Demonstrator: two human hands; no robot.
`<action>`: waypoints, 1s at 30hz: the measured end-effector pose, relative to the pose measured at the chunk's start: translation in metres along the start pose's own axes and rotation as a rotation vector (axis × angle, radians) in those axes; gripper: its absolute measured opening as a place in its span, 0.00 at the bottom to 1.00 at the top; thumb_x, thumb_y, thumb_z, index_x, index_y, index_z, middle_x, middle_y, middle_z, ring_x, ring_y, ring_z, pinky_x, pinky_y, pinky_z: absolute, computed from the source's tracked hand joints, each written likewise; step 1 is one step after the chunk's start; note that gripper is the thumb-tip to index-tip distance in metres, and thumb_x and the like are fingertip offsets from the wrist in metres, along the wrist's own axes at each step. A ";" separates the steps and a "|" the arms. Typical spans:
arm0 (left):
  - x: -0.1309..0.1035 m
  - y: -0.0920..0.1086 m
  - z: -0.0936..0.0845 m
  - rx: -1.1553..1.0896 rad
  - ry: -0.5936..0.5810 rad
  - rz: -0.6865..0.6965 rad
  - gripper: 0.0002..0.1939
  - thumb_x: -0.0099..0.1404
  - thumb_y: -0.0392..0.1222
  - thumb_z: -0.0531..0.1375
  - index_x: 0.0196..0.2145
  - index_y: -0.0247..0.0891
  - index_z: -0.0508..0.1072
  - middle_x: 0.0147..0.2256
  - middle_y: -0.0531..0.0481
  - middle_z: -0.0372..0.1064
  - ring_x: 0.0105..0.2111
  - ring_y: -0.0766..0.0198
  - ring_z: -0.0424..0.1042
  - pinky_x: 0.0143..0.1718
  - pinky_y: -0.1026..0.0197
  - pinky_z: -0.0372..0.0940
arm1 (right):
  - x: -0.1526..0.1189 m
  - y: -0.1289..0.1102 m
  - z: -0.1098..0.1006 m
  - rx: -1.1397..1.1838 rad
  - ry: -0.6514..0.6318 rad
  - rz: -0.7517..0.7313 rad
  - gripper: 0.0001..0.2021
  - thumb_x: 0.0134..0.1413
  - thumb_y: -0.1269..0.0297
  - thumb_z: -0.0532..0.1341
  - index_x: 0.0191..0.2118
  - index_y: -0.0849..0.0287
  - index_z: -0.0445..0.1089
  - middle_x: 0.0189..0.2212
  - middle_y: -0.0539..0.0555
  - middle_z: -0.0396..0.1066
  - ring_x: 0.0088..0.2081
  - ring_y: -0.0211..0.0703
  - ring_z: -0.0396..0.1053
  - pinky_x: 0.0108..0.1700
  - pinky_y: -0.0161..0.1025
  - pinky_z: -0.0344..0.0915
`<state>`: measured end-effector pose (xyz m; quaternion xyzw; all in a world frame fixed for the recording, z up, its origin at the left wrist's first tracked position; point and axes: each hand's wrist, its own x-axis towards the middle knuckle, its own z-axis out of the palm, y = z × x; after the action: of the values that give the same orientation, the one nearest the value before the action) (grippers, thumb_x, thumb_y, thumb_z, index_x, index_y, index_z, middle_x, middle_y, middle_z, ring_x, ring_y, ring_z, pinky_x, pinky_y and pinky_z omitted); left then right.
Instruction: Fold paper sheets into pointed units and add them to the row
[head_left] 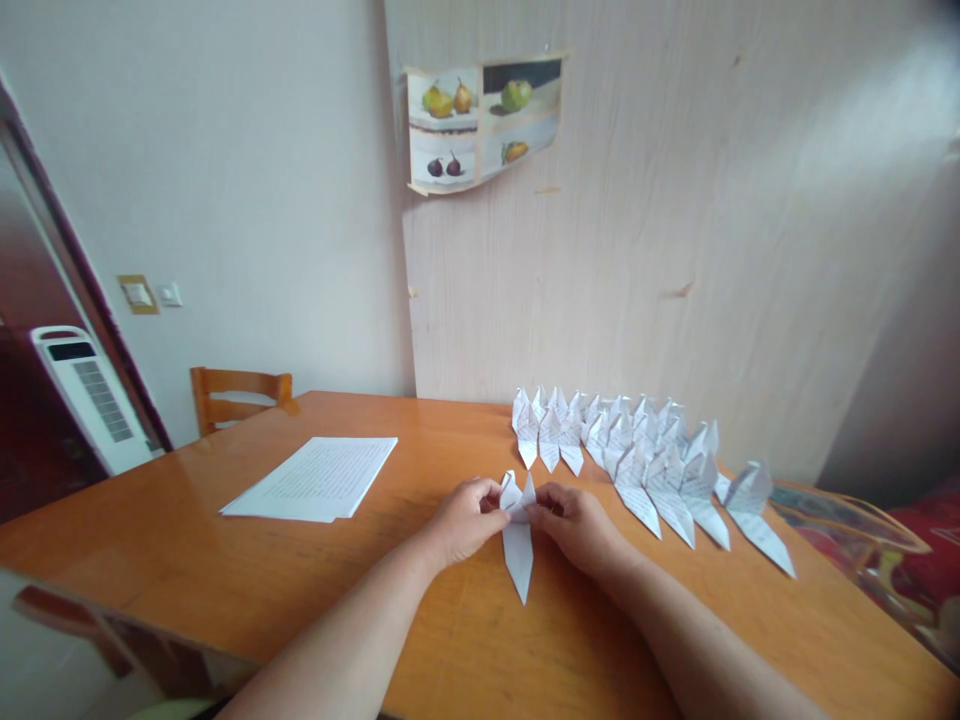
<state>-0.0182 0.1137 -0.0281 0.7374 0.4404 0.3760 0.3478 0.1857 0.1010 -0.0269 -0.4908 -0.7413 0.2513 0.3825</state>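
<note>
A folded white paper figure (518, 550) is between my hands near the middle of the table, its long pointed flap toward me and two shorter points standing up at the far end. My left hand (472, 518) pinches its left side between thumb and fingers. On the other side, my right hand (574, 522) grips the right edge the same way. Several similar folded paper figures (669, 485) with printed lines stand in rows at the right back. To the left lies a stack of printed sheets (315, 478).
The orange-brown wooden table (390, 620) reaches the wall at the back. Beyond its left side stand a wooden chair (244, 384) and a white upright appliance (94, 395). A red patterned item (892, 550) is past the right edge. Fruit pictures (484, 125) hang on the wall.
</note>
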 end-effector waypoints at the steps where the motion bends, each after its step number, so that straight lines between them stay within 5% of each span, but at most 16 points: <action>1: 0.000 0.001 -0.001 -0.016 0.006 0.000 0.10 0.61 0.44 0.62 0.38 0.37 0.76 0.38 0.48 0.76 0.38 0.59 0.73 0.41 0.60 0.64 | 0.000 0.000 0.000 -0.004 0.003 0.003 0.08 0.55 0.64 0.59 0.33 0.59 0.75 0.26 0.50 0.71 0.29 0.41 0.66 0.31 0.35 0.58; 18: -0.001 -0.001 -0.005 -0.017 0.132 -0.073 0.10 0.59 0.46 0.61 0.28 0.36 0.72 0.30 0.50 0.71 0.33 0.60 0.68 0.36 0.61 0.60 | 0.002 0.006 -0.001 -0.016 0.022 0.117 0.09 0.52 0.62 0.59 0.24 0.57 0.67 0.19 0.46 0.63 0.24 0.39 0.59 0.27 0.35 0.51; 30: 0.002 -0.004 -0.009 -0.012 0.085 -0.147 0.11 0.56 0.46 0.62 0.23 0.37 0.67 0.22 0.57 0.62 0.26 0.65 0.62 0.29 0.64 0.52 | 0.003 0.008 -0.001 -0.008 0.008 0.172 0.09 0.50 0.61 0.61 0.23 0.57 0.67 0.19 0.46 0.64 0.24 0.38 0.59 0.26 0.34 0.51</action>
<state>-0.0266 0.1182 -0.0267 0.6842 0.5055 0.3830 0.3599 0.1899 0.1065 -0.0316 -0.5555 -0.6958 0.2782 0.3605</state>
